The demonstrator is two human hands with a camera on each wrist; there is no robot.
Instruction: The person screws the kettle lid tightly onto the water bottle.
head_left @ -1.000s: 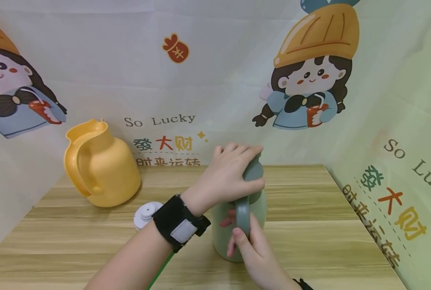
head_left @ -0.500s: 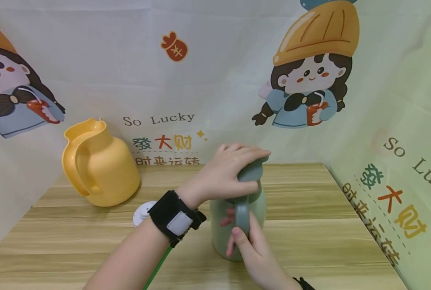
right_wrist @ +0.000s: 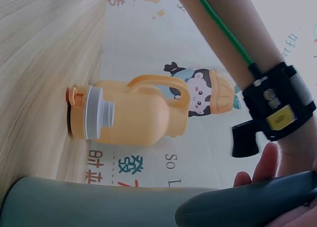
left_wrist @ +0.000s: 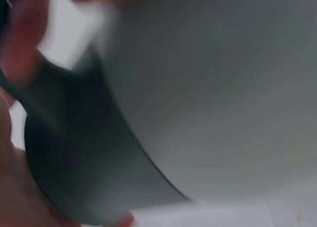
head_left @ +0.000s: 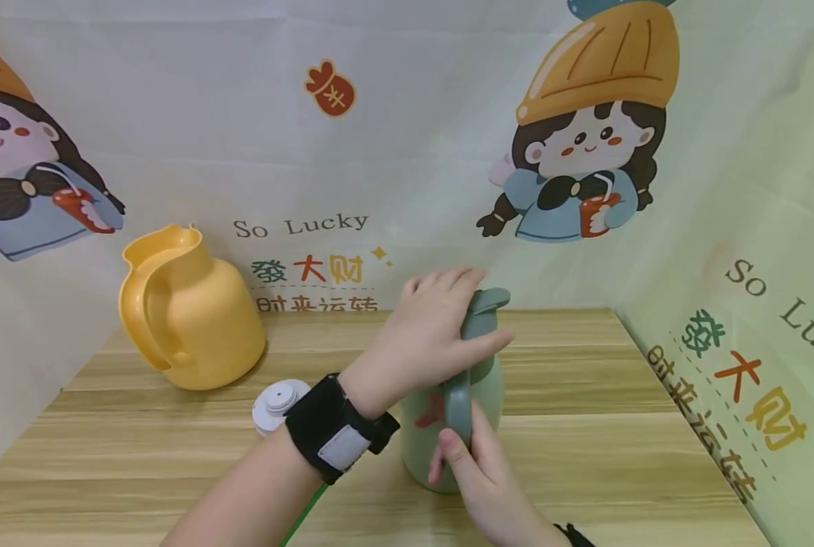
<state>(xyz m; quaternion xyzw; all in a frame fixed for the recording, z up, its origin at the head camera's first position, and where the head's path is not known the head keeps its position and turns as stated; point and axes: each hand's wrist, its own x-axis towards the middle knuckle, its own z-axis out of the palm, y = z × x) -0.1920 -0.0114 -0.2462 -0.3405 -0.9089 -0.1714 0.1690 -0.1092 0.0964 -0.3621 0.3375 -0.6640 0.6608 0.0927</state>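
A pale green thermos jug point(head_left: 416, 452) with a grey-green collar, spout and handle stands upright on the table. My left hand point(head_left: 434, 334) grips its top from above, thumb across the near side and fingers over the far side; whatever is under the palm is hidden. Lower down, my right hand point(head_left: 489, 479) holds the handle point(head_left: 457, 406), its thumb along the side and its fingers behind. In the left wrist view the jug's collar point(left_wrist: 94, 152) is large and blurred. The right wrist view has the handle point(right_wrist: 247, 199) close up.
A yellow thermos jug point(head_left: 208, 327) with an uncovered mouth stands at the back left. Its orange-and-white stopper point(right_wrist: 94, 110) lies upside down on the wooden table point(head_left: 584, 456), near my left wrist. A printed cloth point(head_left: 413, 152) hangs behind and at the sides.
My left hand has shifted on the jug's top: its fingers reached farther right half a second ago and are back left, uncovering the spout. The right hand stays on the handle.
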